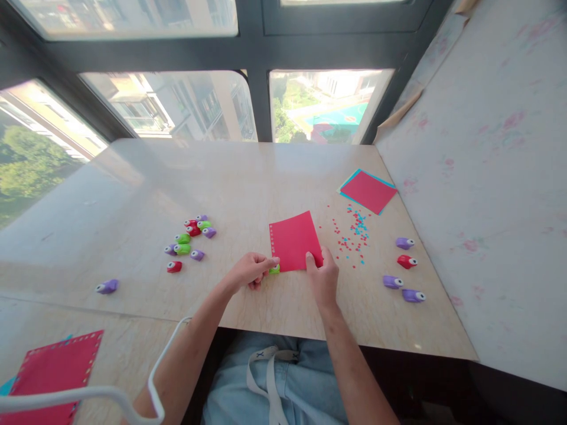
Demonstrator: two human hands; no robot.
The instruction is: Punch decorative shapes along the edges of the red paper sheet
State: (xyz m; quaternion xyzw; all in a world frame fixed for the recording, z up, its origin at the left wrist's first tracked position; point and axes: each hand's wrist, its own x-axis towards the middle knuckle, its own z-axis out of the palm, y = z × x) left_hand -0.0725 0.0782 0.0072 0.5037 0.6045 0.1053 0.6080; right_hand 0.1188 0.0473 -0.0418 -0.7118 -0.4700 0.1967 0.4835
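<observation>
The left hand (254, 271) is closed around a green punch (275, 269), its thumb on top, at the near left corner of a red paper (295, 242). That paper lies between the two hands, with a row of small holes down the edge beyond the left hand. The right hand (323, 271) grips the paper's near right corner, thumb above. Just beyond the right hand are red and blue paper bits (358, 227); farther off, a stack of paper (368, 191) with a red sheet uppermost. Well right of it sit three purple punches (404, 242) and a red punch (406, 261). Left of the left hand is a group of punches (181, 238). Nearer than both hands, a drawstring (271, 383) bears dark marks, one shaped like an X.
</observation>
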